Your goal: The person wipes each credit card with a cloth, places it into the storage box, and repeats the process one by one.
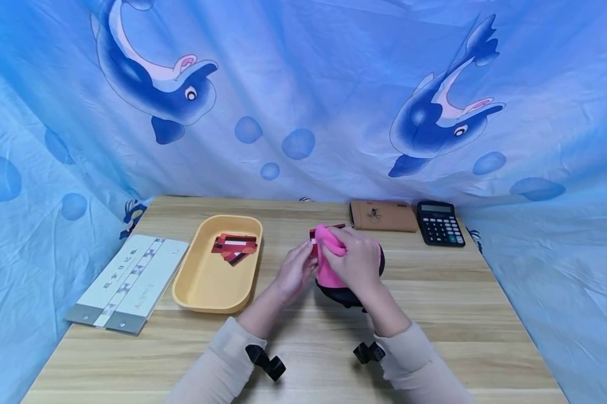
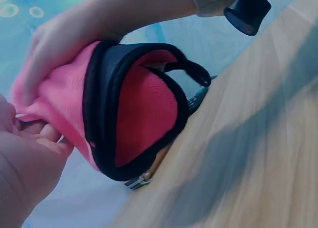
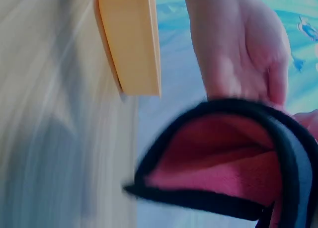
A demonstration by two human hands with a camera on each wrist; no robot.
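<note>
In the head view my right hand [image 1: 356, 261] grips a pink cloth pouch [image 1: 329, 275] with black edging, its fingers bunching the top of the cloth. The open mouth of the pouch [image 2: 146, 116] shows a pink lining and a black strap in the left wrist view, and faces the camera in the right wrist view too. My left hand [image 1: 294, 272] is close beside the pouch, fingers curled at a red card [image 1: 312, 247] with a dark stripe. Part of that card is hidden behind the pouch and fingers.
A yellow tray [image 1: 202, 286] holding several red cards [image 1: 235, 244] stands on the left, beside a white-and-grey booklet [image 1: 132, 280]. At the back right lie a brown wallet [image 1: 389, 216] and a black calculator [image 1: 441, 224]. A blue dolphin curtain [image 1: 303, 101] hangs behind the wooden table [image 1: 460, 314].
</note>
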